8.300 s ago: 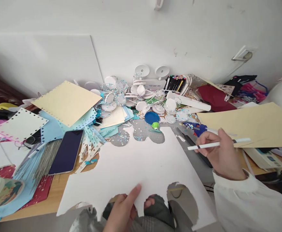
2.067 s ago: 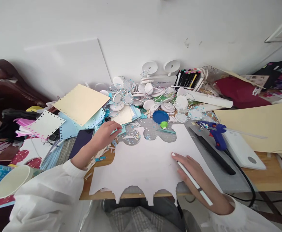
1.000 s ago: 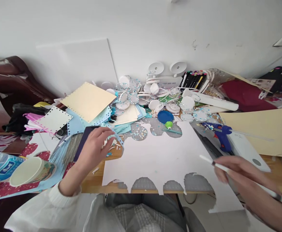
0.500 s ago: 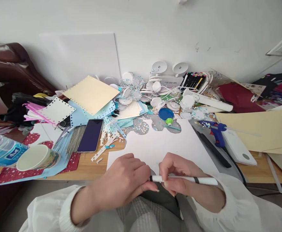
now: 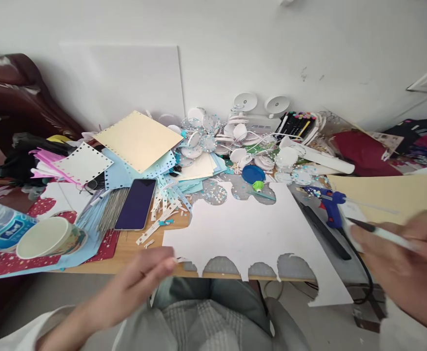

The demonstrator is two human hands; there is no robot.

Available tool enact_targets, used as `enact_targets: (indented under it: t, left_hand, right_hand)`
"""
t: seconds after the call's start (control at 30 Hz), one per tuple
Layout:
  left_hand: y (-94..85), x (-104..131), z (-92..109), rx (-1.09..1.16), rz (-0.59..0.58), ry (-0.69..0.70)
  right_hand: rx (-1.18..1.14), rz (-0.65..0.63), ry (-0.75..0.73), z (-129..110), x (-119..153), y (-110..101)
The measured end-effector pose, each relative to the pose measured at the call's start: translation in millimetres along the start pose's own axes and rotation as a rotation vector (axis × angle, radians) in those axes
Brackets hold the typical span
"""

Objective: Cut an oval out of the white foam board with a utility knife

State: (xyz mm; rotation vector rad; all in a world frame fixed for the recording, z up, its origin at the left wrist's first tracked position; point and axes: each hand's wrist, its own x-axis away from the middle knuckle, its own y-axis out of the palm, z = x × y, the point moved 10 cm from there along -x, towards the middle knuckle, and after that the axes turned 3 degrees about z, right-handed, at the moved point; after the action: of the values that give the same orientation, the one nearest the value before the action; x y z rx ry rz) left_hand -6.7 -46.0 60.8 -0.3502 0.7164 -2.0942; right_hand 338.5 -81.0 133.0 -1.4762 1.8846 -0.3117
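My right hand (image 5: pixel 407 263), blurred by motion, is closed around a white marker pen (image 5: pixel 389 236) at the right. The pen's dark tip points left, beside the glue gun. My left hand (image 5: pixel 140 287) is at the front edge of the table, by the lower left corner of a white sheet (image 5: pixel 250 226). Its thumb and fingers are pressed together, and whatever they may hold is hidden. Rounded pieces are cut out of the sheet's top and bottom edges, and its lower right part hangs over the table edge.
A blue glue gun (image 5: pixel 331 207), a black knife-like tool (image 5: pixel 325 231) and a cord lie right of the sheet. A phone (image 5: pixel 135 204), paper cup (image 5: pixel 48 239) and water bottle (image 5: pixel 4 224) are at left. White discs (image 5: pixel 240 131) and several pens (image 5: pixel 297 124) crowd the back.
My hands have come apart from around the pen. The right carried it out to the right, its dark tip now showing; the left drew left. The sheet's scalloped front edge is uncovered.
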Motion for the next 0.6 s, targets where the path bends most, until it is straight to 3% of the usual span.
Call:
enact_targets:
  t: [0.07, 0.13, 0.27, 0.4, 0.6]
  left_hand:
    - [37.5, -3, 22, -0.116, -0.119, 0.176]
    - [72.7, -8, 40, -0.386, -0.095, 0.334]
    - [133.6, -11, 54, -0.914, 0.004, 0.561]
    - [148.0, -14, 55, -1.052, 0.113, 0.61]
    - [161.8, -28, 51, -1.138, 0.139, 0.593]
  right_hand:
    - [-0.375, 0.082, 0.201, 12, -9, 20]
    - [-0.553, 0.037, 0.233, 3, -20, 56]
    - [-0.702, -0.118, 0.193, -14, -41, 114]
    - [-0.844, -0.144, 0.25, -7, -54, 154]
    - [-1.011, -0.242, 0.41, 14, -60, 233]
